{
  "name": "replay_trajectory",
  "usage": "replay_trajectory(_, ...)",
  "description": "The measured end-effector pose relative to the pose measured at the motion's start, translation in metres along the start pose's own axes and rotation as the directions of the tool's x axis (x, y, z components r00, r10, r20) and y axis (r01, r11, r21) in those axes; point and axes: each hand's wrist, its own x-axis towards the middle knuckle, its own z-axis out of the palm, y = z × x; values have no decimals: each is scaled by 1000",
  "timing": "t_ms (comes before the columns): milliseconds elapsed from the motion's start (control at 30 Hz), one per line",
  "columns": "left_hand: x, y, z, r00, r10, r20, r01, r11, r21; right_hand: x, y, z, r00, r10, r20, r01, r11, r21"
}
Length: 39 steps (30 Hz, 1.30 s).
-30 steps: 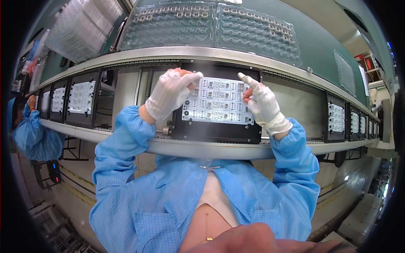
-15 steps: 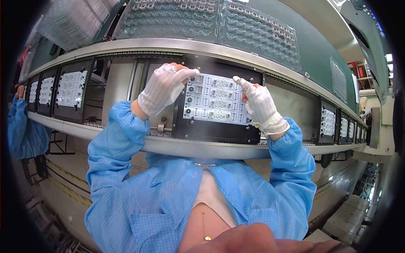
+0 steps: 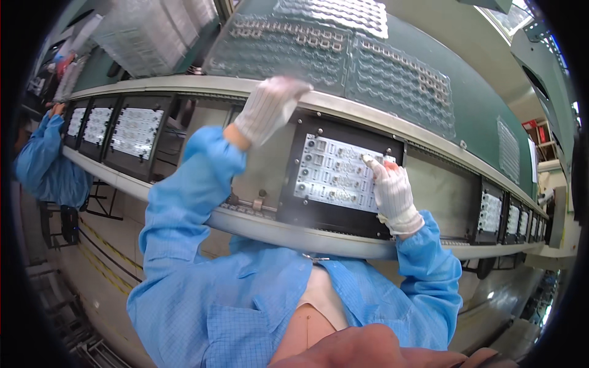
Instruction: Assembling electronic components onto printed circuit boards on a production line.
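Note:
A white circuit board panel [image 3: 319, 176] with rows of small components lies in a black carrier frame [image 3: 343, 222] on the rail line before me. My right hand [image 3: 396, 195], in a white striped glove with some bare fingertips, is over the panel's right end. Its fingers are curled, with one gloved tip near the components; anything between them is too small to make out. My left hand [image 3: 270, 110], gloved likewise, is raised at the far rail, above and left of the carrier. Motion smears its fingers, so its grip is unclear.
Clear plastic blister trays [image 3: 399, 86] holding small parts lie on the green bench [image 3: 475, 116] beyond the far rail [image 3: 368, 109]. More carriers with panels [image 3: 136, 132] stand along the line on both sides. At far left is a co-worker's blue sleeve [image 3: 52, 162]. Stacked clear trays [image 3: 144, 37] are at back left.
My left hand has moved away from the panel's upper left corner, up toward the far rail and trays. My right hand stays at the panel's right end. The whole view has shifted and turned somewhat.

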Motion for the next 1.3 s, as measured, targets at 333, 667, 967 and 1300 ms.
replay_trajectory(333,105,-122,68,989,-9,149,-41,943,329,30,35,-49,990,51,133,-67,990,120)
replay_trajectory(667,109,-145,23,913,-316,259,283,946,155,85,175,-6,834,543,-101,-536,840,87)
replay_trajectory(967,30,-25,3,998,1,59,8,990,-141,112,234,42,940,340,-43,-342,928,-151)
replay_trajectory(1300,-34,28,-10,980,-33,195,46,997,-66,63,224,47,866,453,-214,-332,838,432)
